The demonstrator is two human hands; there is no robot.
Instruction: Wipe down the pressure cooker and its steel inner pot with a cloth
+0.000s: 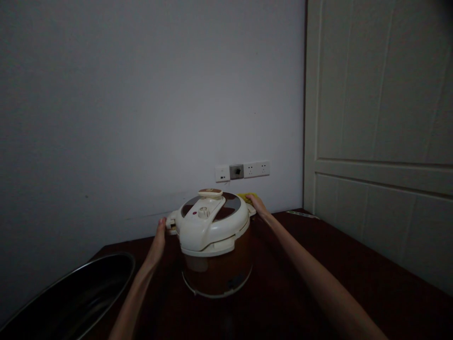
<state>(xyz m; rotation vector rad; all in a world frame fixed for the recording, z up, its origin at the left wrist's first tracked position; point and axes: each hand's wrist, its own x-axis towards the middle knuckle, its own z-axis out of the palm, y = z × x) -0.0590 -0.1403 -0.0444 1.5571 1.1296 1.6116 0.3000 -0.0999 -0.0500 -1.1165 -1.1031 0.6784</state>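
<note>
An electric pressure cooker [215, 245] with a cream lid and brown body stands upright on a dark wooden table [318, 283]. My left hand [157, 243] rests against the cooker's left side handle, thumb up, fingers hidden behind it. My right hand [257, 205] reaches past the cooker's right rear side and presses on a yellow cloth [244, 196] at the lid's far edge. Its fingers are partly hidden.
A large dark metal basin [71, 297] sits at the near left corner of the table. A wall socket strip [242, 171] is on the grey wall behind the cooker. A cream panelled door [382, 141] stands to the right.
</note>
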